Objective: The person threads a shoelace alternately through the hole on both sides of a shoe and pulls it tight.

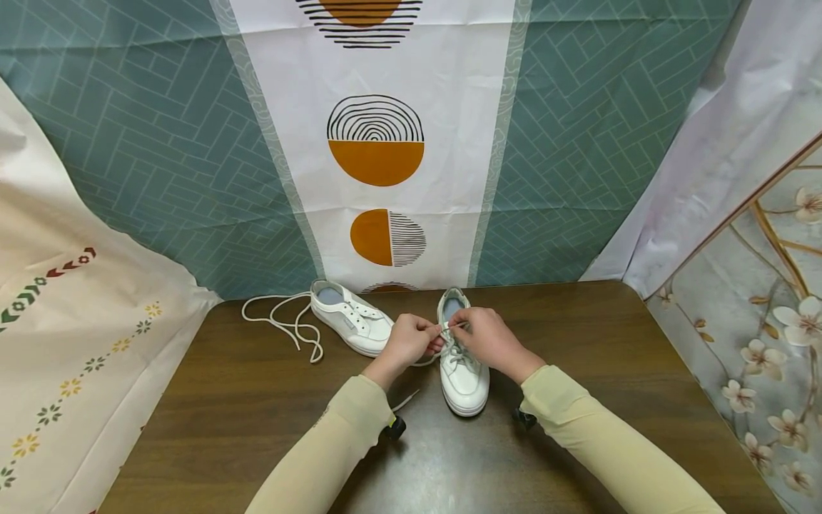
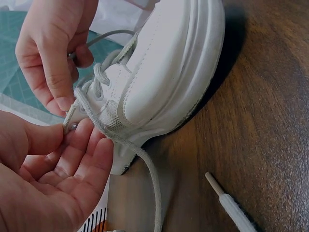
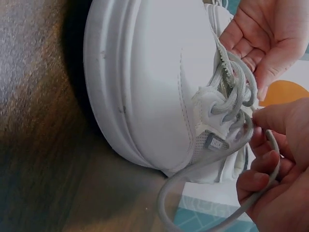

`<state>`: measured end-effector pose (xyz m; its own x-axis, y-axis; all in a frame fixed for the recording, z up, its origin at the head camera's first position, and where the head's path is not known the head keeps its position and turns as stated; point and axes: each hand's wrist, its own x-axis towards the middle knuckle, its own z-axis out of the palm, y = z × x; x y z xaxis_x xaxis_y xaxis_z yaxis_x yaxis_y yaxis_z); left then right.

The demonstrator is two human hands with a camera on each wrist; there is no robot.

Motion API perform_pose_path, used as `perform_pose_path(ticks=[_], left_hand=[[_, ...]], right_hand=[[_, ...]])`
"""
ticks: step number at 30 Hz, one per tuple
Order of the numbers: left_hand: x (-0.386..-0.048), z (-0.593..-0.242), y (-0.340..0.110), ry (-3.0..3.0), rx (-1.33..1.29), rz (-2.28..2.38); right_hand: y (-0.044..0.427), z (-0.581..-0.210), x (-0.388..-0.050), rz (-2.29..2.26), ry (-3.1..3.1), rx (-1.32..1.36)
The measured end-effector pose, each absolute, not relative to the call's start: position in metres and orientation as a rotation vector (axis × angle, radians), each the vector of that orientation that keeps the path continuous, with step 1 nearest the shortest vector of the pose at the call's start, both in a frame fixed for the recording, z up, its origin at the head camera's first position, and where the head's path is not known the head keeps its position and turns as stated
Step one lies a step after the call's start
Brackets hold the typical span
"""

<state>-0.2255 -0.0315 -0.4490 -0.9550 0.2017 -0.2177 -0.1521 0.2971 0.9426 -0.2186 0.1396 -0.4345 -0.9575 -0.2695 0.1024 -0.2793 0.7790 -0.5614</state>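
Near the table's [image 1: 610,343] far edge, room rightward, a white shoe [image 1: 465,389] lies front-to-back, toe nearest, right hand [image 1: 493,337] holding lace [image 3: 212,157], left hand [image 1: 407,341] seemingly pinching its eyelet flap [image 2: 71,114].

Wht shoe [image 1: 465,389] upright on tbl [image 1: 597,350], w/ gry lace [image 2: 154,183] part-threaded

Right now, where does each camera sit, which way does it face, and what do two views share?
Head: worn on the head, facing forward and down at the table, laced shoe and other shoe; left hand, right hand, sleeves show.
Left wrist: on that wrist, facing the laced shoe from the left; both hands show.
Right wrist: on that wrist, facing it from the right; both hands show.
Shared: both wrist views show the laced shoe.
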Motion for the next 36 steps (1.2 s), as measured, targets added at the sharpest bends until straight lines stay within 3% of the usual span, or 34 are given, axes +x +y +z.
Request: perform_pose_path(ticks=[36], left_hand=[[-0.2228, -0.4485, -0.0326, 2.215, 0.096, 1.789]], right_hand=[[0.1334, -0.4340, -0.2160, 0.908, -2.973, 0.493]])
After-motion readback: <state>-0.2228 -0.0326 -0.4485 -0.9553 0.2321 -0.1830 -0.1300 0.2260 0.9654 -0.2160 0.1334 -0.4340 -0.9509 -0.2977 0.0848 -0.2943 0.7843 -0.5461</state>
